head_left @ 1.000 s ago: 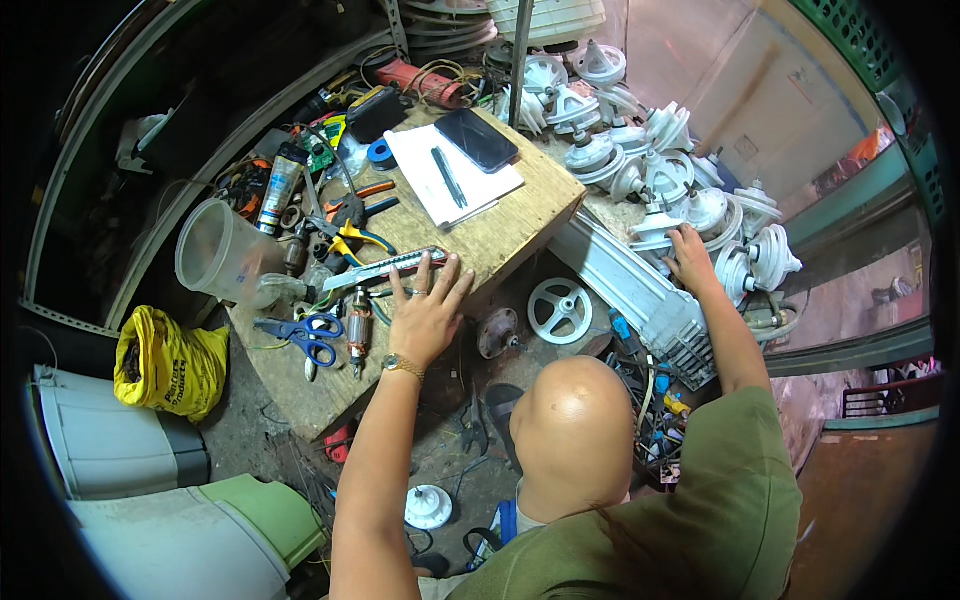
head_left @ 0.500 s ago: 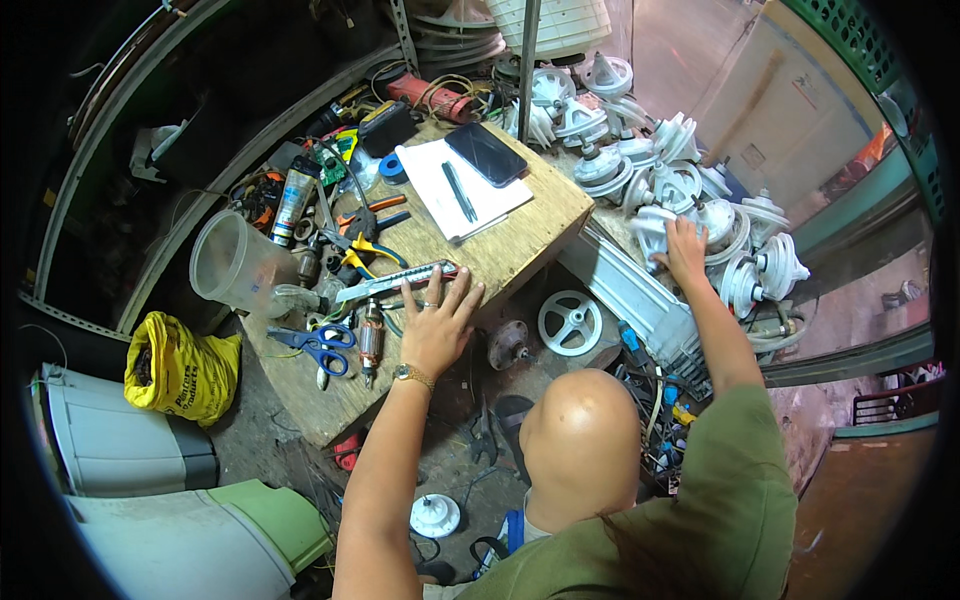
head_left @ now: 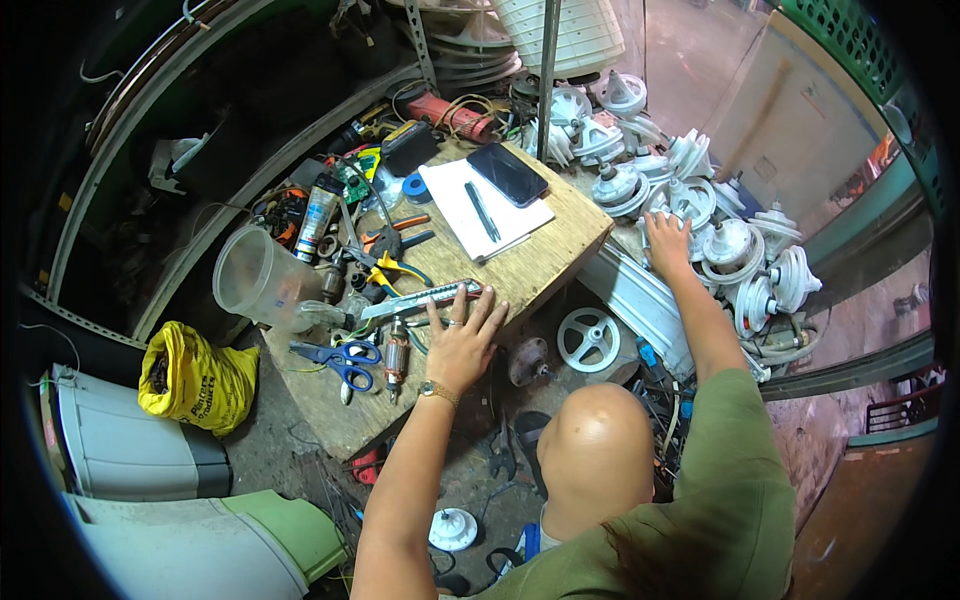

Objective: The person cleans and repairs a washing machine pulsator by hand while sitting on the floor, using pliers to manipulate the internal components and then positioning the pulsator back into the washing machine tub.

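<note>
My left hand [head_left: 462, 340] rests with spread fingers on the front edge of the wooden bench [head_left: 545, 265]. Its fingertips lie beside a utility knife [head_left: 420, 299]. Just left of that hand are a motor armature [head_left: 397, 360] with copper windings and blue-handled scissors [head_left: 352, 362]. Over on the right, my right hand [head_left: 667, 243] reaches out with fingers stretched, at the near left edge of a pile of white round gearboxes [head_left: 690, 200] with metal shafts. What lies beneath its palm is hidden.
The bench also carries pliers [head_left: 400, 268], a phone [head_left: 507, 174], a pen [head_left: 482, 210] on white paper [head_left: 520, 222] and a clear plastic tub [head_left: 262, 278]. Below sit a white spoked pulley [head_left: 588, 339] and a white gearbox [head_left: 453, 529]. A yellow sack [head_left: 200, 380] stands at left.
My right hand has shifted left along the gearbox pile, away from the gearboxes on its right. My left hand stays on the bench edge. The whole view has shifted slightly.
</note>
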The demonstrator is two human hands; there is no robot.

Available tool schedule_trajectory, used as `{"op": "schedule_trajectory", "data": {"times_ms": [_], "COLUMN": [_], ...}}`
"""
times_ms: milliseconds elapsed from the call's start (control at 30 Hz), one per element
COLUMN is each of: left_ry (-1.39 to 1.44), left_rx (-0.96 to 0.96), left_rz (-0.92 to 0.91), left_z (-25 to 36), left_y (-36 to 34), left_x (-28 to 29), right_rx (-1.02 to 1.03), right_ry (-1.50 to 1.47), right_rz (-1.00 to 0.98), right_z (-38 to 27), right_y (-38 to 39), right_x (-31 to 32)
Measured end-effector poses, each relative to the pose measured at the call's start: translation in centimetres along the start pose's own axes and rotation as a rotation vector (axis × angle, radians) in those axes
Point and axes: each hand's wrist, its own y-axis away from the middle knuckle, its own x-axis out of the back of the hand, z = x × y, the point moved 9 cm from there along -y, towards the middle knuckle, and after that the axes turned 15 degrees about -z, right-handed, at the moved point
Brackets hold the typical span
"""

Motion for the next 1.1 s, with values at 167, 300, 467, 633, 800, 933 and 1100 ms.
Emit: {"op": "schedule_trajectory", "data": {"times_ms": [167,300,467,633,800,933,1100], "left_ry": [-0.017,0.003,-0.016,-0.037,-0.036,0.010,0.010], "left_rx": [-0.005,-0.024,-0.006,-0.008,-0.017,-0.010,0.006], "left_rz": [-0.019,-0.011,-0.037,-0.055,-0.087,-0.083,-0.103], "left_z": [-0.1,0.2,-0.2,-0.2,-0.1,-0.4,-0.7], "left_y": [-0.1,-0.6,-0.5,-0.7,-1.3,-1.3,-1.0], "left_x": [-0.1,0.0,-0.2,-0.7,-0.5,-0.7,-0.9], "right_rx": [-0.109,-0.030,0.009,0.053,0.007,0.000,-0.106], "right_ry": [-0.440,-0.883,-0.712,-0.668,-0.620,-0.596,-0.713], "right_rz": [0.336,0.359,0.039,-0.044,-0.047,-0.045,0.042], "right_z": [1.2,0.5,-6.9,-10.9,-10.0,-10.2,-6.8], "right_y": [-3.3,-11.2,-18.6,-23.5,-25.8,-25.6,-25.9], "right_x": [6.3,7.3,7.5,5.3,4.2,4.4,5.7]}}
